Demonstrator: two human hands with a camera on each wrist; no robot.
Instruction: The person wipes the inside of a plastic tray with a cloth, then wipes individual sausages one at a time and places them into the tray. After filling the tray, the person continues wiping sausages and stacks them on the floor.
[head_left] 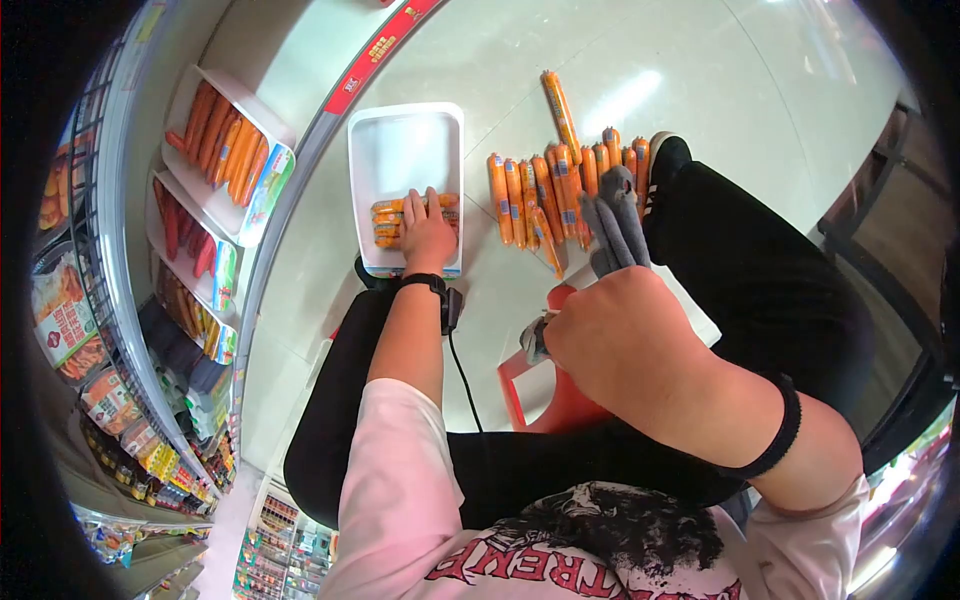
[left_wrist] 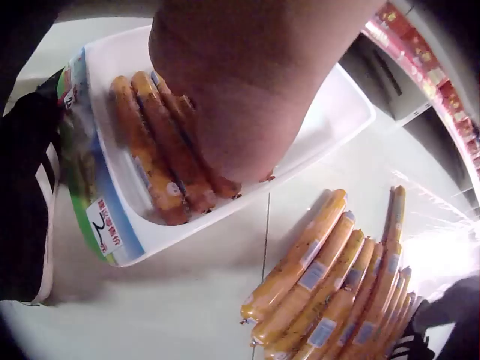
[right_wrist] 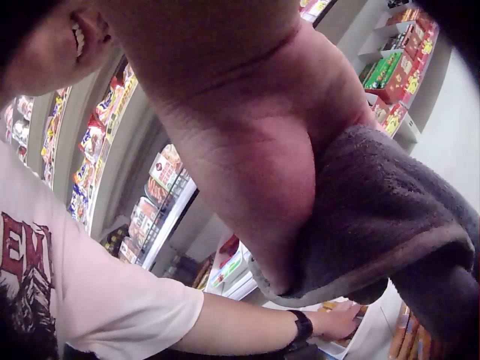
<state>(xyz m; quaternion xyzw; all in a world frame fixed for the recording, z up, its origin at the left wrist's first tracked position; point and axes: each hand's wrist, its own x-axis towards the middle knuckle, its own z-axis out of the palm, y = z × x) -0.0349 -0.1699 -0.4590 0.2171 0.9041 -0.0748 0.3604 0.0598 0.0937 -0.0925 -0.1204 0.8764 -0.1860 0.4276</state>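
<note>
A white tray (head_left: 405,150) stands on the floor, with several orange wrapped sausages (head_left: 387,218) lying side by side at its near end. Over them lies my left hand (head_left: 428,238), its fingers extended and touching the sausages; in the left wrist view the forearm and hand hide part of them. My right hand (head_left: 620,325) grips a bunched grey cloth (head_left: 622,225), whose folds hang past the fingers toward the loose sausages. The right wrist view shows the cloth (right_wrist: 390,202) drooping from that hand. Loose sausages (head_left: 515,200) lie in a row on the floor right of the tray.
One sausage (head_left: 560,112) lies beyond the row. At the left, a curved refrigerated shelf (head_left: 300,170) holds trays of sausages (head_left: 225,150). A red-and-white object (head_left: 565,400) sits below the right hand. A shoe (head_left: 668,160) borders the row on the right.
</note>
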